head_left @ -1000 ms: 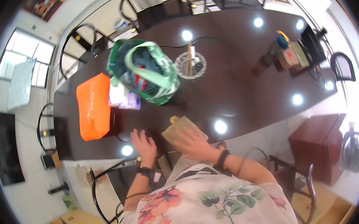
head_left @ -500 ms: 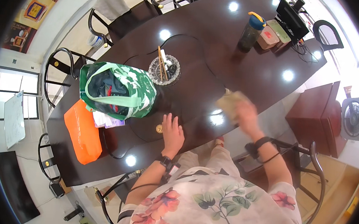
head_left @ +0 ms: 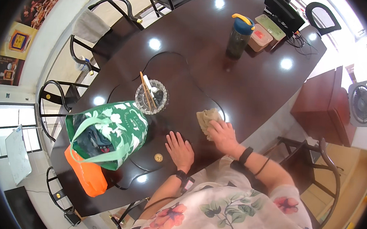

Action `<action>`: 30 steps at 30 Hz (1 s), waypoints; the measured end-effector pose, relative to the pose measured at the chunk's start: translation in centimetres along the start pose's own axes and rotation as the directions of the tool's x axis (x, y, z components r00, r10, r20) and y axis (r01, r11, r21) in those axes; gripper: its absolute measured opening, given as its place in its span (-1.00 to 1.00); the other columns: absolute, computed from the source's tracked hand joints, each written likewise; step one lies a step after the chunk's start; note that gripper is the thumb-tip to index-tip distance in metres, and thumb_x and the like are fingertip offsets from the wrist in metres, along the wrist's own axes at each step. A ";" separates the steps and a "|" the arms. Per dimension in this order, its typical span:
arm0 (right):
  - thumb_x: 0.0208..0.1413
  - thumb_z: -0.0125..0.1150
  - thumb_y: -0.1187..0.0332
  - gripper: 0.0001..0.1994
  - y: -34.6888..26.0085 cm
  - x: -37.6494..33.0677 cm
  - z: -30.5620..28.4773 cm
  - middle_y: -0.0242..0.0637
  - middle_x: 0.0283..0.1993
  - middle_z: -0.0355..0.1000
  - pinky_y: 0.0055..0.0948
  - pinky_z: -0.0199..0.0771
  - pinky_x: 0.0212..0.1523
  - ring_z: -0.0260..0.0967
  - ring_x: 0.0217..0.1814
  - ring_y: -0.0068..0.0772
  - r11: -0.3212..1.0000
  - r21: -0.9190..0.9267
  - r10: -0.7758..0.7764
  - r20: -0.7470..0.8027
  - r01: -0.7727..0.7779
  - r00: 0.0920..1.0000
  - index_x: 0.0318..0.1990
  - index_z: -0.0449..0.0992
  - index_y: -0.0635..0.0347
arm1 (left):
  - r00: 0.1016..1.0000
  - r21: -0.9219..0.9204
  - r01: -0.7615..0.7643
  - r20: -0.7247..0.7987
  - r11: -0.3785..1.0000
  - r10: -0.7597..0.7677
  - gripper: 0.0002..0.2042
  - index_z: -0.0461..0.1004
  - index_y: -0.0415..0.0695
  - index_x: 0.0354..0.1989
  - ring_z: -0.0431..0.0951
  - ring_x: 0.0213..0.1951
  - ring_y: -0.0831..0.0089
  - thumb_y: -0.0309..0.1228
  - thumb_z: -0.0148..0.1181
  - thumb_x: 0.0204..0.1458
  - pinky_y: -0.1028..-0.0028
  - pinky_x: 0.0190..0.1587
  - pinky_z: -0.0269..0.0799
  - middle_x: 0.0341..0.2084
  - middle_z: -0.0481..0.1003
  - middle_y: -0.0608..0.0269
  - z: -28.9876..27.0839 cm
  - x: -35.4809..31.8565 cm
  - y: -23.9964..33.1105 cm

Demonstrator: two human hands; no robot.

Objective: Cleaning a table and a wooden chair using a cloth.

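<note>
Left hand (head_left: 181, 149) flat on the dark table (head_left: 254, 72), palm down, fingers spread, holding nothing. Right hand (head_left: 222, 135) pressed flat onto a tan cloth (head_left: 206, 118), fingers together over its near edge; cloth crumpled on the table's near side, just beyond the fingertips, close to the table edge. 2 hands near each other, not touching.

Far left: orange bag (head_left: 86, 175) lying on the table's left end, partly under a green bag (head_left: 108, 131) with white leaf print, mouth open, dark things inside, pale green strap looped over the front. Small gold coin-like disc (head_left: 158, 157) on the table between green bag and left hand, just beside the thumb side of that hand. Behind the bag, glass ashtray (head_left: 151, 97) with 2 sticks (head_left: 145, 89) leaning across it and something white inside. Thin dark cable (head_left: 183, 63) curving across the tabletop around the ashtray.

Further right, at the far side: dark bottle (head_left: 239, 36) with blue lid and yellow handle, upright. Beside it a plastic box (head_left: 260, 37) with red contents, then a flat green box (head_left: 272, 26), then a black screen (head_left: 284, 13) at the table's corner.

Black chairs (head_left: 56, 101) around the left and far sides. Right of the table: reddish wooden cabinet (head_left: 324, 105), then a white fan (head_left: 362, 103) on the floor.

Black band on each wrist; floral shirt at the lower edge.
</note>
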State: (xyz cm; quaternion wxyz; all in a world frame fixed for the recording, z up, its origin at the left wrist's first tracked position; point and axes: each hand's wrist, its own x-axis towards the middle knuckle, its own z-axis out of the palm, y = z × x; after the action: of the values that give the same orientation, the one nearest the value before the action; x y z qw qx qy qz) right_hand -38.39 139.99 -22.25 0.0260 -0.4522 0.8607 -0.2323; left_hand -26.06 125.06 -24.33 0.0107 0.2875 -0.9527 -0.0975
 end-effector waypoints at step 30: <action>-0.22 0.01 0.56 -0.63 17.5 -3.4 -7.6 -0.21 0.09 0.20 -0.05 0.11 0.03 0.11 0.12 -0.06 0.757 -0.377 0.366 -0.430 -0.533 0.825 -0.13 0.36 0.20 | 1.000 0.016 0.002 -0.023 1.000 -0.002 -0.53 0.17 -0.26 0.11 -0.02 0.23 0.03 -0.31 -0.11 0.01 0.06 0.21 -0.09 0.19 0.05 -0.05 -0.1 0.1 0.1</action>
State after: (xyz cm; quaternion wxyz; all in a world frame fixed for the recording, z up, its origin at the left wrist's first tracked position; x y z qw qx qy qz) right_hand -51.73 153.98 -23.43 -0.1761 -0.1749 0.9662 -0.0694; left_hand -26.18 125.12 -24.25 0.0191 0.2897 -0.9530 -0.0867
